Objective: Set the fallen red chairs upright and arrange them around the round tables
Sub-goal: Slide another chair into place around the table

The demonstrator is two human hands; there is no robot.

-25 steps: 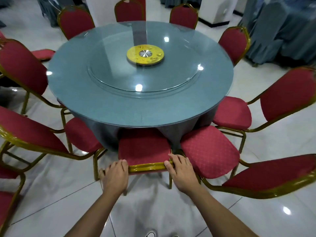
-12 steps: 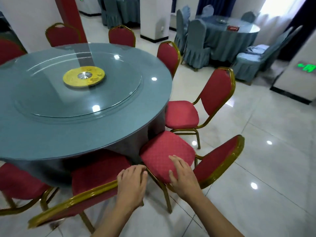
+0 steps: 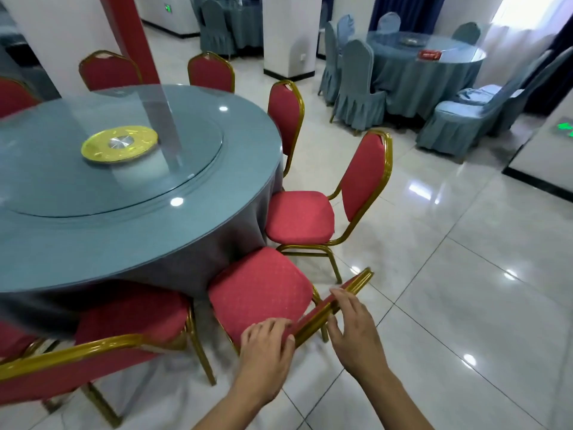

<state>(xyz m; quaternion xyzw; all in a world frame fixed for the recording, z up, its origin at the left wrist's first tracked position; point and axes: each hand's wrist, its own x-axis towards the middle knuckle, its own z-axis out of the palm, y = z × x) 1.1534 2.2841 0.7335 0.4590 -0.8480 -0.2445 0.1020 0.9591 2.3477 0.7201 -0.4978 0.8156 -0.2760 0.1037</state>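
Note:
A round table [image 3: 130, 243] with a grey-blue cloth and a glass turntable fills the left. Red chairs with gold frames stand upright around it. The nearest red chair [image 3: 257, 293] has its seat against the cloth and its gold backrest top rail toward me. My left hand [image 3: 266, 352] grips the near end of that rail, fingers curled over it. My right hand [image 3: 353, 330] lies on the same rail further right, fingers loosely bent around it. Another red chair [image 3: 130, 324] stands to the left, and one more chair [image 3: 310, 218] to the right.
A yellow disc [image 3: 119, 144] sits at the turntable's centre. A second round table [image 3: 424, 69] with blue-covered chairs [image 3: 359, 88] stands at the back right. White pillars [image 3: 288, 35] rise behind. Glossy white floor tiles [image 3: 465, 274] spread to the right.
I have left the chair I held a second ago and turned right. Both hands moved from that chair's rail and the neighbour's seat onto the neighbour's backrest rail.

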